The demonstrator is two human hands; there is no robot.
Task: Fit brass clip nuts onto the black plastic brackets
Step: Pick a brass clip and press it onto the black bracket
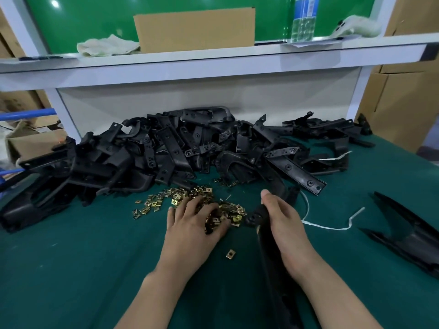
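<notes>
Brass clip nuts (pixel 180 200) in a loose heap on the green worktop (pixel 83 257), just in front of the pile of black plastic brackets (pixel 166 148); one stray nut (pixel 230 254) apart, nearer the body. Probably light, thin, springy and slick: best pinched by the flat faces, open mouth leading. Left hand (pixel 190 224) over the heap, fingers curled in and closing on a few nuts. Right hand (pixel 282 217) clenched round the long bracket (pixel 268 257), thumb near its holed end; likely stiff, easy to steady there.
</notes>
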